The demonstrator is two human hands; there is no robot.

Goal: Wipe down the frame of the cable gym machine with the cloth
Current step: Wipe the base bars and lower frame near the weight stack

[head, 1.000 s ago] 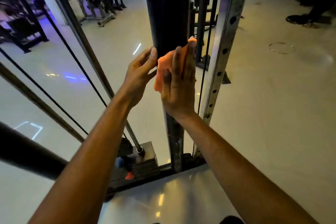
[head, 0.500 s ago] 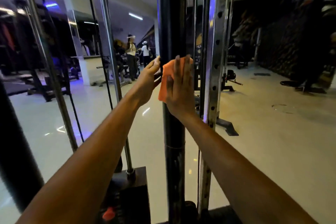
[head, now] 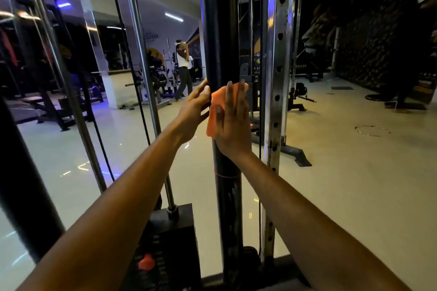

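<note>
Glossy pale floor, dark patterned wall, ceiling strip light

Both forearms bare, no sleeves visible.

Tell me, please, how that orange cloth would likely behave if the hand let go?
The cloth looks thin and floppy, draping round the black post. Only the right hand's flat press seems to hold it, so it would probably slide down.

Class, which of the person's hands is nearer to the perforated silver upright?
Right. The right hand presses the orange cloth on the black post, just beside the perforated silver upright; the left hand is beyond the post.
</note>
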